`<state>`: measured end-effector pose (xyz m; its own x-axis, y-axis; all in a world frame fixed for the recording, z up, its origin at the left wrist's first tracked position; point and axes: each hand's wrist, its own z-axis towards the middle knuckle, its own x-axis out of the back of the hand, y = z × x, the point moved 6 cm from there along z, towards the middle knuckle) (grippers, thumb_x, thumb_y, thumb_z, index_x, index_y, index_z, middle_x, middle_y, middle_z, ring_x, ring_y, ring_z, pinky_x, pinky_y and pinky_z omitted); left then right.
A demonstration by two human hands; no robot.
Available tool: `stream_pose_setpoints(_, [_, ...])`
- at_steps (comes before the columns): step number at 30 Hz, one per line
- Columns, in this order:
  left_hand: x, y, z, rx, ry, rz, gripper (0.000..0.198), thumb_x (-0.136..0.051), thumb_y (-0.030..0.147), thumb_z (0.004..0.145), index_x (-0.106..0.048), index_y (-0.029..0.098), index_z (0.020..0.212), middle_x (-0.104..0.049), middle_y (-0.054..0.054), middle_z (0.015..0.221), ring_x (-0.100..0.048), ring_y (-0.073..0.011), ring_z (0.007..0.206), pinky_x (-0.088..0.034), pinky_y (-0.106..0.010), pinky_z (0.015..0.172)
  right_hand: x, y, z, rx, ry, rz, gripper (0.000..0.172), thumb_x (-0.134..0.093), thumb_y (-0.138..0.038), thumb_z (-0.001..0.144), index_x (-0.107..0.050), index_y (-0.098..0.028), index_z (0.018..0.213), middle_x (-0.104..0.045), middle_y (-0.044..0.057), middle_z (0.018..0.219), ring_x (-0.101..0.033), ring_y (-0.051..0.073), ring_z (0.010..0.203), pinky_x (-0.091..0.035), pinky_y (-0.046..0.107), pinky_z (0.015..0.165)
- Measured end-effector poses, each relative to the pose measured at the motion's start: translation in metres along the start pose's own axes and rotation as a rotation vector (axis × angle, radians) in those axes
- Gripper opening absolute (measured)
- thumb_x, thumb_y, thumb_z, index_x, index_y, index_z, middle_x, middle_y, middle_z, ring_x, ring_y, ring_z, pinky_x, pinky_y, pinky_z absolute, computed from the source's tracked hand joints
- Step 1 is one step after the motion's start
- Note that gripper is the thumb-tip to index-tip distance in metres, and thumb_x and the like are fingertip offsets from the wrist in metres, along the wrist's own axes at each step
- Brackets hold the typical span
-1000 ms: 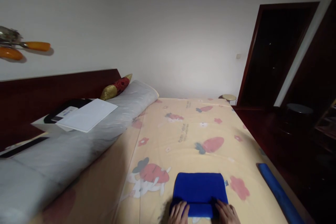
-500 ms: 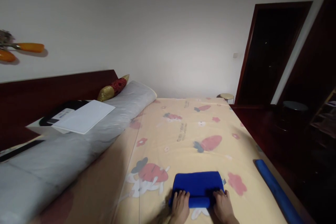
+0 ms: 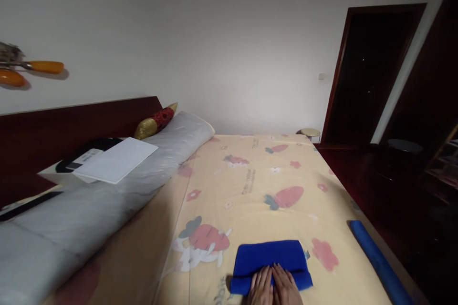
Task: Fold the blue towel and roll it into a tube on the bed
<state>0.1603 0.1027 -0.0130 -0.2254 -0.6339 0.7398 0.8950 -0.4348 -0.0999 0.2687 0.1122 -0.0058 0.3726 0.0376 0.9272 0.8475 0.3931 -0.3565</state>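
Note:
A blue cloth (image 3: 269, 254) lies on the bed, its near edge rolled or folded over into a thick band. My left hand (image 3: 261, 287) rests flat on the middle of that band, fingers stretched forward. Right beside it, my right hand (image 3: 285, 286) lies flat on the same band, fingers also extended, the two hands almost touching. A small tag (image 3: 307, 255) sticks out at the cloth's right side. Both wrists run out of the bottom of the view.
A printed yellow sheet (image 3: 229, 205) covers the bed. Along the left lies a grey rolled quilt (image 3: 143, 200) with a white flat board (image 3: 118, 158) on it. A long blue roll (image 3: 379, 259) lies at the right bed edge. Stools (image 3: 309, 132) stand beyond.
My hands have moved inward from the two ends of the cloth's rolled near edge to its middle. They now lie flat, side by side.

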Motion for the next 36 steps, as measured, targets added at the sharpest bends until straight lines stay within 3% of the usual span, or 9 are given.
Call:
stream_pose_setpoints(4, [0.018,-0.038,0.008,-0.021,-0.172,0.030,0.049,-0.039,0.039,0.092,-0.036,0.033,0.141,-0.056,0.007,0.140,-0.061,-0.0104,0.121,-0.056,-0.029,0.089,0.014,0.034,-0.015,0.000,0.198,-0.118,0.048,-0.039,-0.046,0.091,-0.046,-0.029,0.136,-0.054,0.001,0.140,-0.053,0.024,0.129,-0.052,0.043,0.104])
stream_pose_setpoints(10, [0.036,-0.110,-0.002,0.235,-0.503,-0.040,0.051,-0.034,0.041,0.093,-0.019,0.041,0.142,-0.041,0.003,0.151,-0.048,-0.0211,0.136,-0.048,-0.050,0.106,0.025,0.087,-0.041,-0.189,0.323,-0.155,0.047,-0.044,-0.048,0.088,-0.050,-0.034,0.133,-0.052,0.006,0.143,-0.052,0.029,0.130,-0.049,0.054,0.102])
stream_pose_setpoints(13, [0.035,-0.099,0.001,0.227,-0.408,0.041,0.054,-0.036,0.030,0.091,-0.022,0.037,0.143,-0.042,0.000,0.150,-0.048,-0.0231,0.135,-0.049,-0.053,0.104,0.023,0.084,-0.038,-0.255,0.370,-0.194,0.053,-0.046,-0.045,0.086,-0.047,-0.029,0.137,-0.047,0.010,0.146,-0.050,0.033,0.132,-0.049,0.059,0.100])
stream_pose_setpoints(16, [0.032,-0.061,0.006,0.059,-0.240,0.067,0.061,-0.037,0.012,0.085,-0.035,0.032,0.142,-0.055,0.002,0.143,-0.057,-0.0155,0.127,-0.054,-0.036,0.097,0.014,0.059,-0.029,-0.083,0.374,-0.202,0.050,-0.050,-0.033,0.083,-0.051,-0.032,0.133,-0.056,0.006,0.139,-0.058,0.028,0.124,-0.054,0.045,0.092])
stream_pose_setpoints(19, [0.031,-0.026,0.006,-0.102,-0.142,-0.022,0.047,-0.044,0.019,0.086,-0.053,0.033,0.130,-0.071,0.008,0.124,-0.066,-0.0097,0.111,-0.055,-0.023,0.089,0.005,0.031,-0.029,0.155,0.342,-0.194,0.040,-0.051,-0.031,0.085,-0.059,-0.035,0.124,-0.069,-0.002,0.123,-0.067,0.018,0.108,-0.055,0.030,0.084])
stream_pose_setpoints(22, [0.036,-0.011,0.011,-0.176,-0.141,-0.059,0.043,-0.046,0.035,0.090,-0.052,0.030,0.132,-0.074,0.007,0.118,-0.068,-0.0085,0.105,-0.055,-0.021,0.088,0.008,0.016,-0.033,0.159,0.394,-0.266,0.038,-0.048,-0.040,0.089,-0.060,-0.030,0.123,-0.069,-0.003,0.122,-0.068,0.016,0.107,-0.055,0.028,0.083])
stream_pose_setpoints(29, [0.047,-0.057,0.028,-0.029,-0.366,-0.022,0.050,-0.037,0.039,0.094,-0.024,0.040,0.143,-0.055,0.009,0.143,-0.057,-0.0102,0.125,-0.055,-0.031,0.097,0.033,0.052,-0.034,-0.157,0.257,-0.150,0.042,-0.038,-0.048,0.092,-0.055,-0.034,0.128,-0.063,-0.001,0.133,-0.059,0.025,0.123,-0.049,0.052,0.102])
stream_pose_setpoints(33, [0.043,-0.095,0.012,0.125,-0.529,-0.056,0.044,-0.031,0.041,0.095,-0.030,0.040,0.139,-0.049,0.004,0.147,-0.053,-0.0170,0.131,-0.053,-0.046,0.103,0.040,0.087,-0.048,-0.329,0.244,-0.110,0.044,-0.042,-0.052,0.088,-0.057,-0.037,0.126,-0.058,0.003,0.139,-0.054,0.032,0.129,-0.046,0.063,0.102])
stream_pose_setpoints(36, [0.032,-0.093,0.007,0.223,-0.533,-0.043,0.043,-0.031,0.040,0.095,-0.035,0.036,0.138,-0.049,0.000,0.145,-0.052,-0.0216,0.132,-0.052,-0.053,0.104,0.042,0.077,-0.043,-0.373,0.210,-0.085,0.047,-0.037,-0.048,0.089,-0.055,-0.031,0.130,-0.049,0.007,0.145,-0.046,0.031,0.136,-0.044,0.063,0.106])
